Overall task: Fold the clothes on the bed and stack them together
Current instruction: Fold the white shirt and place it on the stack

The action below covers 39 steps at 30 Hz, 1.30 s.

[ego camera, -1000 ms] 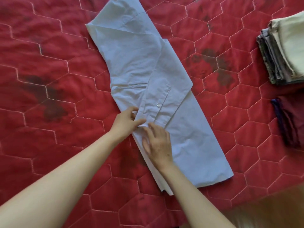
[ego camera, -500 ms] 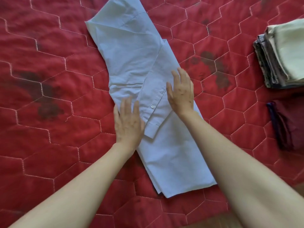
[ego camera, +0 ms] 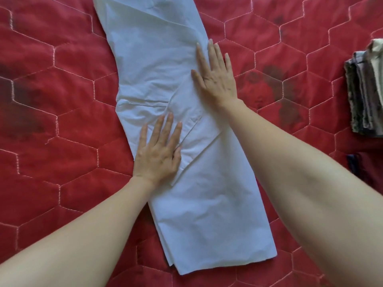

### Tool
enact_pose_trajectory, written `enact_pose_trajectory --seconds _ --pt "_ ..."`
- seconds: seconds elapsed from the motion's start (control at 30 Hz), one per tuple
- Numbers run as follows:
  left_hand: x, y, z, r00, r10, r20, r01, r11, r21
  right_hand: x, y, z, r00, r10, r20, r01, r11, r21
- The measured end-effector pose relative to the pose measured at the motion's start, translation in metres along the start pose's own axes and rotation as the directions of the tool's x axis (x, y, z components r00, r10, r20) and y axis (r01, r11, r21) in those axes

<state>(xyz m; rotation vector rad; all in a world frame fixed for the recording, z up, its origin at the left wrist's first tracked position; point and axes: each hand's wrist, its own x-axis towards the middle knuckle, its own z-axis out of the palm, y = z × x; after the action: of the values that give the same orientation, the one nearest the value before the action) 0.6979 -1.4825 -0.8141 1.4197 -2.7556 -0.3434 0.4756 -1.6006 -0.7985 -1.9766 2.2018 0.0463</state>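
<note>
- Pale blue shirt (ego camera: 186, 141) is laid on the red bed (ego camera: 62, 100), already narrowed to a long strip running from 11 to 5 o'clock.
- Left hand (ego camera: 157, 156) and right hand (ego camera: 217, 79) are pressed flat on it, fingers straight, nothing gripped.
- Folded stack (ego camera: 364, 96) is seen at 3 o'clock.
- Left to do, by judgement: crosswise folds, then stacking.

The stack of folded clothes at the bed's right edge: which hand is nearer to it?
Right. The right hand lies flat on the light blue shirt's right edge, with red quilt between it and the stack. The left hand presses the shirt's left side, farther away.
</note>
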Motion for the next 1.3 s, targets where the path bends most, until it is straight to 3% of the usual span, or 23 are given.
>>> enact_pose_trajectory --seconds 0.2,0.33,0.57,0.8,0.97,1.13,1.2,1.3 --pt "-0.001 0.001 -0.006 1.0 -0.002 -0.025 0.003 1.0 0.011 -0.119 -0.005 0.02 1.0 -0.009 -0.002 0.009 0.999 0.053" --pt "-0.019 0.008 -0.007 0.993 -0.12 -0.012 0.12 0.993 -0.017 -0.227 0.0 0.034 0.994 -0.085 0.065 0.079 0.994 0.081" --pt "-0.146 0.057 0.004 0.971 -0.232 0.059 0.231 0.973 0.023 -0.372 0.024 0.055 0.975 -0.214 0.057 0.213 0.977 0.021" --pt "-0.25 0.099 0.004 0.951 -0.264 0.163 0.255 0.964 0.077 -0.427 0.044 0.058 0.962 -0.239 0.128 0.238 0.971 0.029" --pt "-0.255 0.102 -0.009 0.971 -0.08 0.224 0.058 0.993 0.1 -0.428 0.046 0.056 0.95 -0.252 0.183 0.251 0.968 0.027" --pt "-0.244 0.102 -0.022 0.985 0.061 0.16 -0.093 0.975 0.203 -0.423 0.048 0.045 0.925 -0.287 0.249 0.295 0.956 0.008" --pt "-0.24 0.105 -0.026 0.986 0.1 0.136 -0.135 0.951 0.28 -0.42 0.051 0.036 0.92 -0.328 0.214 0.33 0.944 0.026" --pt "-0.234 0.114 -0.033 0.986 0.138 0.089 -0.162 0.912 0.378 -0.414 0.055 0.023 0.893 -0.447 0.044 0.446 0.895 0.026"
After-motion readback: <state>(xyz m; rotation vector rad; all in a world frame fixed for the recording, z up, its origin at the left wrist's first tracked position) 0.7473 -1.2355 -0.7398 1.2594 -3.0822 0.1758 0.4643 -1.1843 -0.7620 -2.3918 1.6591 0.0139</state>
